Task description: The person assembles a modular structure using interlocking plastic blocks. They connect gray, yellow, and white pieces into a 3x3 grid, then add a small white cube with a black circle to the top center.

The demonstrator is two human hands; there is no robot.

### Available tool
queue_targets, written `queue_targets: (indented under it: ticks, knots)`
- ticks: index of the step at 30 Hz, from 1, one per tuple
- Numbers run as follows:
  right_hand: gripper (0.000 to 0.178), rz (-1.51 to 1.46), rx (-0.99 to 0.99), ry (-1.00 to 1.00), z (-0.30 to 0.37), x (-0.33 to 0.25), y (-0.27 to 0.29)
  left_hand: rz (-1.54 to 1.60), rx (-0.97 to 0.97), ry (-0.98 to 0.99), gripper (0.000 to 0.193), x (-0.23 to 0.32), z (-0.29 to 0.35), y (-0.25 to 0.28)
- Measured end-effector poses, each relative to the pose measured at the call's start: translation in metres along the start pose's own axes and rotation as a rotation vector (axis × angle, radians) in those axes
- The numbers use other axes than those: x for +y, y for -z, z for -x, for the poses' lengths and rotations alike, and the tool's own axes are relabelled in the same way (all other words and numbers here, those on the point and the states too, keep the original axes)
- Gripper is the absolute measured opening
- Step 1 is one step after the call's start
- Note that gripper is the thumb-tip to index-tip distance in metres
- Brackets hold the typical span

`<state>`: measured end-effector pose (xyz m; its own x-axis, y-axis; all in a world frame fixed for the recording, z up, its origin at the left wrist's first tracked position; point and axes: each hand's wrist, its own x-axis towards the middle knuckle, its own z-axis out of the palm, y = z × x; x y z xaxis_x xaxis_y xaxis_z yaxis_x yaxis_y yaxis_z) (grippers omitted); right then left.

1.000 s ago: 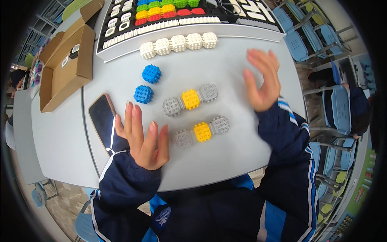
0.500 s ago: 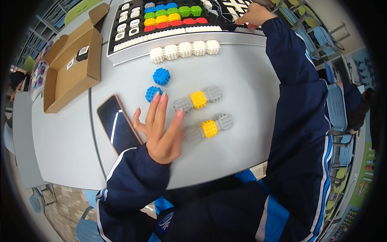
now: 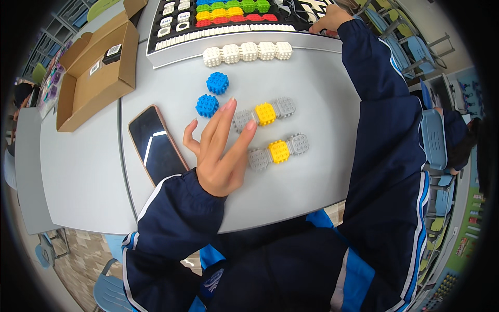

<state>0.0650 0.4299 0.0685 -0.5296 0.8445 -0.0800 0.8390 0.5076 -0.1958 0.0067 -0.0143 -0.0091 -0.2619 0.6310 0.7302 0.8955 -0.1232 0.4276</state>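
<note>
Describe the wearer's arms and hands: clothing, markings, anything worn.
Both hands, left hand and right hand, are bare: no gloves visible. Long, loose navy sleeves cover both arms; left sleeve and right sleeve carry white and lighter blue striping along the outer side. The left cuff looks gathered. No cables seen on either arm.

Navy jacket (image 3: pixel 291 270), white-striped long sleeves (image 3: pixel 382 140), bright blue panels (image 3: pixel 359 278), pale chest emblem (image 3: pixel 213 280)
</note>
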Motion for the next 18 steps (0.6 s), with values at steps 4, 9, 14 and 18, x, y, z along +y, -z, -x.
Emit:
queue_targets:
  ticks: [4, 9, 14, 18]
  knots:
    - [0.060, 0.063, 0.050, 0.007, 0.020, -0.019, 0.006, -0.002, -0.008, 0.003, 0.067, 0.000, 0.000, 0.001]
    - [0.062, 0.154, -0.017, 0.034, 0.027, -0.048, 0.006, -0.010, -0.026, 0.000, 0.067, 0.001, -0.001, 0.003]
    - [0.063, 0.421, 0.096, 0.070, -0.006, -0.033, -0.006, 0.049, -0.042, -0.015, 0.066, 0.001, -0.005, -0.005]
    - [0.063, 0.426, 0.063, 0.108, -0.005, -0.049, -0.018, 0.029, -0.049, -0.009, 0.069, 0.000, -0.002, 0.002]
